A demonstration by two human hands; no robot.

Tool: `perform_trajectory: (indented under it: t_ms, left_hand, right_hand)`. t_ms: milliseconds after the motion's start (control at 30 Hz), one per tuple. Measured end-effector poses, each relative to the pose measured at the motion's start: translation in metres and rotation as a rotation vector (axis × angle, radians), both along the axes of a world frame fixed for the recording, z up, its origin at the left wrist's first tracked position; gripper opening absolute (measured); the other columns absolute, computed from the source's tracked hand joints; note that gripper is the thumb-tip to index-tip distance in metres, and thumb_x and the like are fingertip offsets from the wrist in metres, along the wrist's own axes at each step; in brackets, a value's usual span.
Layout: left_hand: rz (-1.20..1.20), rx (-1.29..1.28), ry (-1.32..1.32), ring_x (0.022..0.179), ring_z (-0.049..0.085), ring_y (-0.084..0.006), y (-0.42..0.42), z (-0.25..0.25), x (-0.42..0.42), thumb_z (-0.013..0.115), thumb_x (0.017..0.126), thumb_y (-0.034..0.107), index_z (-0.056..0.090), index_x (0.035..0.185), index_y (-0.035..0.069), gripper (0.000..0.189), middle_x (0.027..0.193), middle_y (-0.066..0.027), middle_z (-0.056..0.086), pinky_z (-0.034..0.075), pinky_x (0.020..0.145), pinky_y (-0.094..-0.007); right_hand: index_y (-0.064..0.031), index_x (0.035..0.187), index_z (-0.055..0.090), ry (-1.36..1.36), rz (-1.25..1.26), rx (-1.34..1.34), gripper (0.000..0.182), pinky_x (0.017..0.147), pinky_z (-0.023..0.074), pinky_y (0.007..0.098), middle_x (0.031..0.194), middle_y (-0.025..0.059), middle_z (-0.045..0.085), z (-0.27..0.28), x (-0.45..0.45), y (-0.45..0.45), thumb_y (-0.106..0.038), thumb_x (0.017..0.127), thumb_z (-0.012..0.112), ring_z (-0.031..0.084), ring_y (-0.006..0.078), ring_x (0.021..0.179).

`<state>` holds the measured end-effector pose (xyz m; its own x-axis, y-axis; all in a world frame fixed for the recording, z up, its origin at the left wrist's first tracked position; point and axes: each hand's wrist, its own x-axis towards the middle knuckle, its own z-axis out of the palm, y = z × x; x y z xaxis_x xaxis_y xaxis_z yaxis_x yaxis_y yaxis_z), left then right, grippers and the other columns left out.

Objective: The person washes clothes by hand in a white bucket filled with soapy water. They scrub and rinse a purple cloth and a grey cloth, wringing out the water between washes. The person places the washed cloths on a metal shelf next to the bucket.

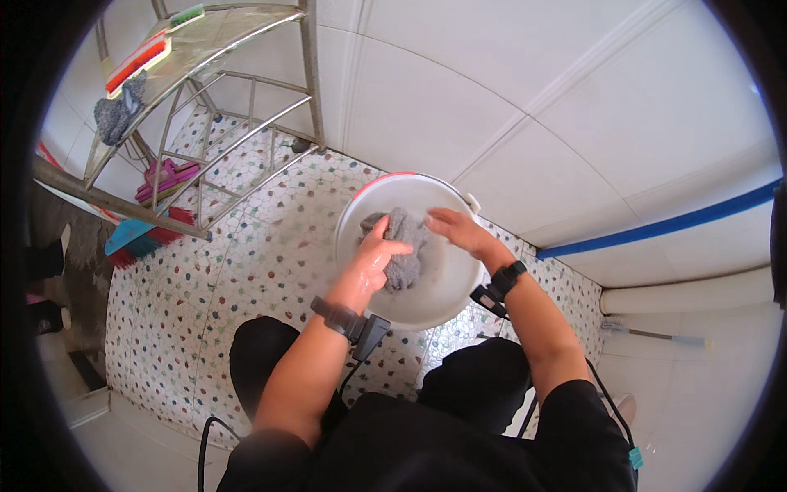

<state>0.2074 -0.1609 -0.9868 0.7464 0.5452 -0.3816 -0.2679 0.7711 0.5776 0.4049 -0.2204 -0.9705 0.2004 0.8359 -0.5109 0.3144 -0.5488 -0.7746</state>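
A white bucket (452, 301) with a pale rim stands on the pebble-patterned floor in front of my knees. Inside its mouth a wet grey cloth (403, 270) hangs bunched in my left hand (367, 261), which grips it with thumb and fingers. My right hand (455, 230) is over the right side of the bucket, fingers apart and holding nothing. A gap shows between those fingertips and the cloth. The bottom of the bucket is partly hidden by the cloth and my hands.
At upper left a metal rack (264, 123) carries a red-bristled brush (138, 61), a green brush (187, 17) and a grey cloth (114, 117). A broom (147, 237) lies below it. Tiled wall (442, 111) rises behind the bucket. A long-handled brush (652, 334) is at right. Someone's shoes (64, 246) show at left.
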Motion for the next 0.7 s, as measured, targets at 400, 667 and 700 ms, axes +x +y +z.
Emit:
perform_trajectory:
  t_ms: [400,667,700]
  left_hand:
    - [0.363,0.460,0.617,0.100,0.048,-0.0191,0.014,-0.019,-0.015,0.054,0.066,-0.003,0.047,0.126,0.008,0.061,0.117,-0.0096,0.049,0.042,0.079,-0.0327]
    - [0.300,-0.249,0.477,0.115,0.035,-0.0305,-0.012,-0.046,-0.011,0.052,0.085,0.036,0.033,0.135,0.028,0.054,0.135,-0.0024,0.035,0.024,0.094,-0.0606]
    - [0.293,-0.239,0.478,0.116,0.035,-0.0324,-0.010,-0.071,-0.015,0.048,0.087,0.042,0.030,0.136,0.029,0.054,0.138,-0.0023,0.032,0.022,0.094,-0.0633]
  right_hand:
    - [-0.0037,0.100,0.059,-0.095,0.083,-0.187,0.021,0.066,0.0524,0.0390,0.087,0.0150,0.062,-0.057,-0.035,0.022,-0.012,0.081,0.056,0.063,0.0264,0.080]
    - [-0.0011,0.084,0.062,-0.410,0.589,0.032,0.016,0.070,0.0475,0.0408,0.084,0.0191,0.063,-0.150,-0.071,0.046,-0.010,0.072,0.055,0.062,0.0324,0.077]
    - [-0.0008,0.083,0.061,-0.367,0.512,-0.026,0.015,0.068,0.0475,0.0394,0.082,0.0182,0.063,-0.107,-0.072,0.050,-0.009,0.072,0.055,0.061,0.0312,0.074]
